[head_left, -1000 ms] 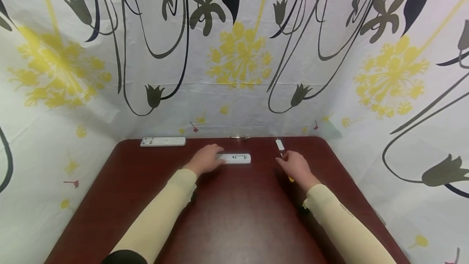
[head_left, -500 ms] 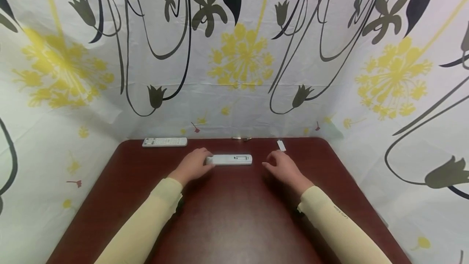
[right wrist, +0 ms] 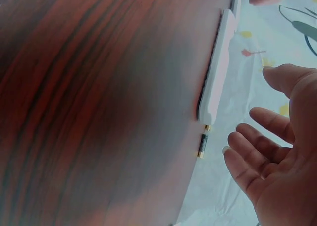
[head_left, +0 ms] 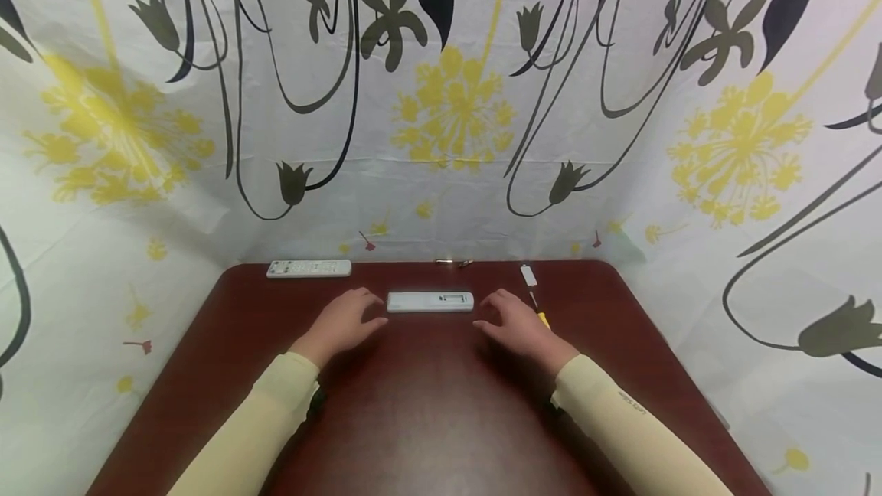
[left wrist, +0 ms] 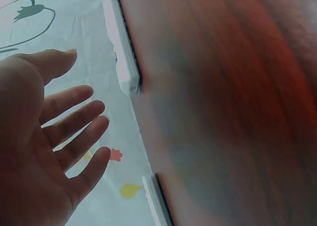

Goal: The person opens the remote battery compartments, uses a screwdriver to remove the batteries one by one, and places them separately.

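A white remote control [head_left: 420,302] lies with its back up mid-table, its battery slot [head_left: 453,298] uncovered at the right end. Just off its left end is my left hand [head_left: 339,330], fingers relaxed and holding nothing; the left wrist view shows that hand [left wrist: 54,132] with spread fingers. At the opposite end my right hand [head_left: 522,334] hovers close by, also holding nothing, its fingers [right wrist: 242,169] loosely bent in the right wrist view. Behind the right hand lies a yellow-handled screwdriver [head_left: 543,320], partly hidden. Its tip points at a small white battery cover [head_left: 528,275].
A second white remote [head_left: 308,269] rests buttons up along the table's back left edge. Two small batteries, one pale [head_left: 444,261] and one dark [right wrist: 203,145], lie at the back edge. Flower-printed cloth [head_left: 441,205] rises behind the dark red table [head_left: 441,404].
My left hand has let go of the remote and drawn back left. My right hand has left the screwdriver and moved left toward the remote's right end.
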Available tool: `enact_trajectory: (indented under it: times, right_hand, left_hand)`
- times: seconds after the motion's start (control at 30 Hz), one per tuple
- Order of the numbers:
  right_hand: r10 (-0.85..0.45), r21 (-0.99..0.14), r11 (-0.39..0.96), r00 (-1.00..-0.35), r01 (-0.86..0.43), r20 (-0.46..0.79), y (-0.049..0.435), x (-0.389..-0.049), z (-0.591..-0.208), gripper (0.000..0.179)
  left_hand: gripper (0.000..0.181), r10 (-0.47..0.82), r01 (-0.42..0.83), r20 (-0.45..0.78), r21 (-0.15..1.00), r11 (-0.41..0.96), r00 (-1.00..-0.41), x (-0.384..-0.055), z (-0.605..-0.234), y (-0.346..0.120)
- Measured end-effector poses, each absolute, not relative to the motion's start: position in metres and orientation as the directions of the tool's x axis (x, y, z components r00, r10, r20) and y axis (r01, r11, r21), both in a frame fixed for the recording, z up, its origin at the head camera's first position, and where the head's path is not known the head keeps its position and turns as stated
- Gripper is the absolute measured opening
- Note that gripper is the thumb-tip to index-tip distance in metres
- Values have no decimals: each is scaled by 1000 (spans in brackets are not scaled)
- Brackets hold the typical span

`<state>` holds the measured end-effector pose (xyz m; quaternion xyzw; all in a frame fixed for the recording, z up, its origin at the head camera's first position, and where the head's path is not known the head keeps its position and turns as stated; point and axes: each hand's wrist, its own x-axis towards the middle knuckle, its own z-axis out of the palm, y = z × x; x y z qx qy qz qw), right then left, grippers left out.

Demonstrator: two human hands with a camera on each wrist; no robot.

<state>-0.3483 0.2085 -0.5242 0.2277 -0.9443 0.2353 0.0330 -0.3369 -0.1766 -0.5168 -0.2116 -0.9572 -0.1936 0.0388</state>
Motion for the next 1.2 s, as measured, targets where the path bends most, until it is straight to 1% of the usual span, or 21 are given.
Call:
enact_trajectory:
  times: [0.27,0.43,0.67,0.8,0.97,1.07,1.2]
  right_hand:
    - [-409,-415,802,-901,-431,145,205,-348,-527,35]
    - [-409,-429,800,-905,-418,119,203,-346,-527,39]
    - [-415,-441,793,-903,-420,112,202,-344,-527,40]
    - [-410,-444,799,-907,-406,92,202,-343,-527,43]
    - [-409,-450,801,-910,-395,71,200,-341,-526,45]
    - [-418,-455,796,-906,-400,66,198,-340,-526,44]
    - [-428,-452,794,-902,-407,61,196,-339,-526,42]
  left_hand:
    - [42,360,387,143,376,842,-922,-329,-519,-185]
    - [42,347,363,118,422,831,-931,-329,-519,-194]
    - [42,335,319,51,467,825,-941,-332,-520,-221]
    - [41,327,307,44,477,823,-944,-335,-520,-237]
    - [40,300,289,52,468,835,-953,-341,-520,-254]
    - [39,258,257,62,462,849,-964,-345,-521,-264]
    - [37,222,239,91,427,872,-971,-354,-523,-277]
